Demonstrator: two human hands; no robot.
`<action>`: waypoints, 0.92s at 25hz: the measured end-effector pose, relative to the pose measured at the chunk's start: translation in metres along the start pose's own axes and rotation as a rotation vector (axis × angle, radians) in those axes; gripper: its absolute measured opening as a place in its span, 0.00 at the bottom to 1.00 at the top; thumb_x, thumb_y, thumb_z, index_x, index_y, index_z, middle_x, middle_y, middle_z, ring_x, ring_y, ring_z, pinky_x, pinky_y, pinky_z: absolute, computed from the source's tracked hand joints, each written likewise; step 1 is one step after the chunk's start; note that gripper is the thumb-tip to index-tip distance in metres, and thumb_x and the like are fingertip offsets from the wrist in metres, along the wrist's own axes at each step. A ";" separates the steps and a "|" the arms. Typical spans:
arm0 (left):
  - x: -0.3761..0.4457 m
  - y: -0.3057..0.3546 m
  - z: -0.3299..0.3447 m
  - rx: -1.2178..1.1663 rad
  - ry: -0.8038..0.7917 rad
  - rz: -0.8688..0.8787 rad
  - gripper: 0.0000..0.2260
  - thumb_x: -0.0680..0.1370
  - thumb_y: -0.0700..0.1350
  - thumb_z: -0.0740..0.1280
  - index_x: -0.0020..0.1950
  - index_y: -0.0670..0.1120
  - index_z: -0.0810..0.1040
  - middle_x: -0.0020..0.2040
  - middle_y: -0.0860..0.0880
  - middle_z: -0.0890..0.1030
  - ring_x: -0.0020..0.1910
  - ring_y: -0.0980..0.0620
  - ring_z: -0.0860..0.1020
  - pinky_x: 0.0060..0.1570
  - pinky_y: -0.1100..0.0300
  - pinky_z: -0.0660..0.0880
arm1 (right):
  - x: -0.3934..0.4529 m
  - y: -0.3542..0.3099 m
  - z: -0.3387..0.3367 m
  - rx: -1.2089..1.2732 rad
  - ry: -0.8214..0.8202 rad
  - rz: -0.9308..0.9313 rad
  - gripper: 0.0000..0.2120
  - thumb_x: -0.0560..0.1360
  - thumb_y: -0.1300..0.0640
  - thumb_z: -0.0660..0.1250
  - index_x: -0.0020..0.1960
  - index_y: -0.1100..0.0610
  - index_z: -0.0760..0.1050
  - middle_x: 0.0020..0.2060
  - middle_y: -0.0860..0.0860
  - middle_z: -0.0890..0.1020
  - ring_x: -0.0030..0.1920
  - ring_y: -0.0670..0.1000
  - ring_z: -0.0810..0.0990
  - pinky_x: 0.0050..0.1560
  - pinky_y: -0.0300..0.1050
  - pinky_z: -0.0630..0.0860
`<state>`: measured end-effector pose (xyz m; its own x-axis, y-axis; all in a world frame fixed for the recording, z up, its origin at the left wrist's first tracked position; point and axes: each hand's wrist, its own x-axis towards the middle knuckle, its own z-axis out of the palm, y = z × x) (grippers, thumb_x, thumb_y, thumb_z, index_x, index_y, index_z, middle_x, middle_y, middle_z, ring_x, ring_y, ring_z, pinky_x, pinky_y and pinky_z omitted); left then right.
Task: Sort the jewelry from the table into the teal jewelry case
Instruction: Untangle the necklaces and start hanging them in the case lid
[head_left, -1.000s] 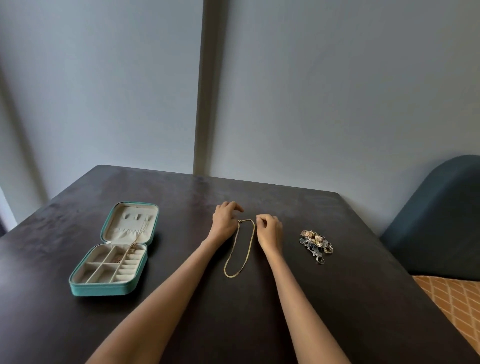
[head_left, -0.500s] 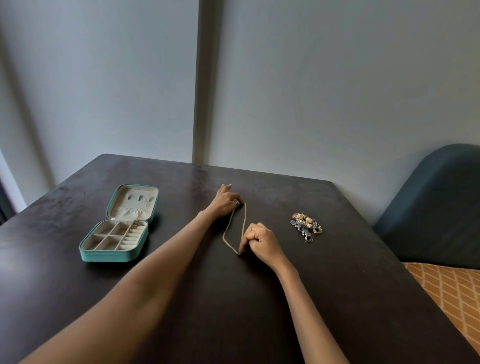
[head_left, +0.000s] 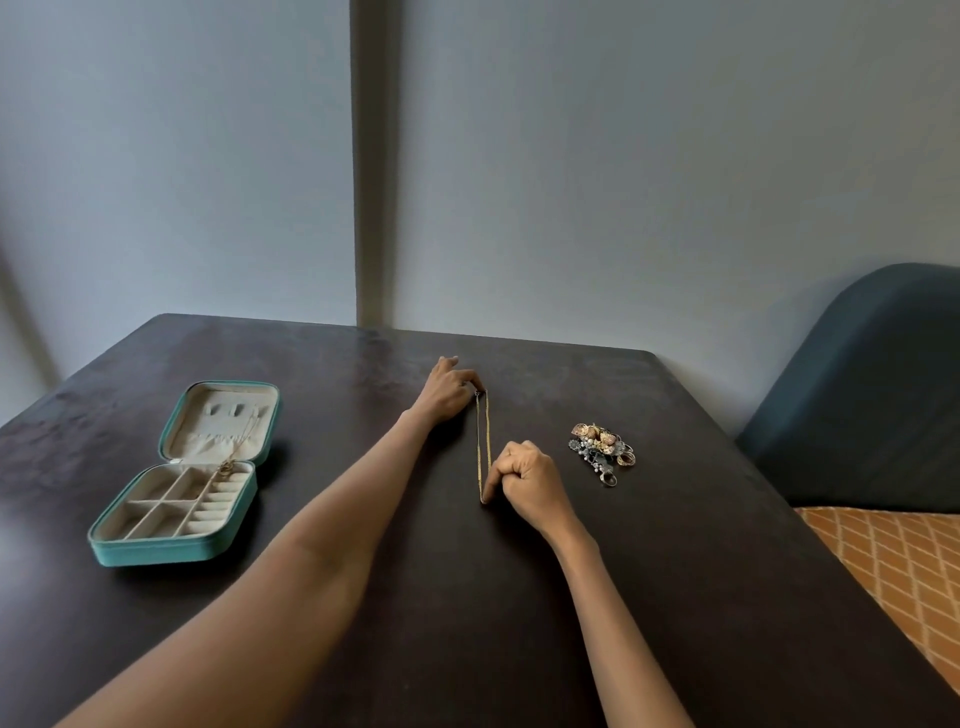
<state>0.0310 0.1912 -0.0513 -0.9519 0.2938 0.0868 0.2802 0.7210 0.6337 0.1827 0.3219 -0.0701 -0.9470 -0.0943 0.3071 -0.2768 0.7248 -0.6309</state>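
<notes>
My left arm stretches far out across the desk (head_left: 363, 649), forearm low over the dark top, and my left hand (head_left: 448, 392) lies knuckles-up at the far end of the chain (head_left: 483, 441). Its fingers are curled, and thumb and forefinger pinch the chain's clasp end against the desk. My right arm comes in from the near right, bent at the wrist, and my right hand (head_left: 527, 478) sits nearer to me than the left, closed into a loose fist with the knuckles up. Its forefinger and thumb point down and pinch the chain's near end at the desk top.

The gold chain runs between my two hands as a narrow doubled line, pulled nearly straight and lying on the desk, from the left fingertips away from me down to the right fingertips.

To the right of my right hand, near but apart from it, lies a small heap (head_left: 600, 451) of mixed jewelry, gold and silver pieces tangled together. Well to the left of my left forearm the teal case (head_left: 182, 545) lies open on the desk, lid folded back flat, pale lining and small compartments showing. A thin gold necklace (head_left: 228, 462) lies across its hinge from the lid into the tray.
</notes>
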 end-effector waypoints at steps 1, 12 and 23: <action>0.001 0.000 0.000 0.002 0.009 0.008 0.20 0.75 0.34 0.54 0.59 0.46 0.79 0.72 0.35 0.60 0.76 0.44 0.53 0.71 0.57 0.53 | 0.000 0.000 0.000 -0.006 0.004 0.002 0.21 0.62 0.74 0.57 0.27 0.53 0.81 0.29 0.43 0.76 0.42 0.45 0.72 0.42 0.29 0.67; -0.005 -0.009 0.003 -0.050 0.114 -0.008 0.19 0.74 0.33 0.53 0.54 0.43 0.81 0.72 0.37 0.60 0.75 0.43 0.54 0.70 0.55 0.56 | -0.006 -0.001 0.000 -0.029 -0.013 -0.037 0.19 0.59 0.73 0.56 0.26 0.54 0.79 0.31 0.39 0.78 0.42 0.44 0.73 0.40 0.31 0.69; -0.010 -0.013 0.000 -0.076 0.124 0.027 0.20 0.74 0.31 0.54 0.56 0.45 0.80 0.71 0.38 0.61 0.74 0.43 0.55 0.70 0.54 0.56 | -0.005 -0.001 0.001 0.073 0.048 0.046 0.26 0.64 0.74 0.57 0.25 0.43 0.75 0.32 0.45 0.79 0.42 0.46 0.73 0.45 0.35 0.70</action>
<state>0.0373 0.1790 -0.0604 -0.9536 0.2288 0.1957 0.2998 0.6632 0.6857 0.1875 0.3208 -0.0719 -0.9505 -0.0285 0.3095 -0.2464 0.6760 -0.6945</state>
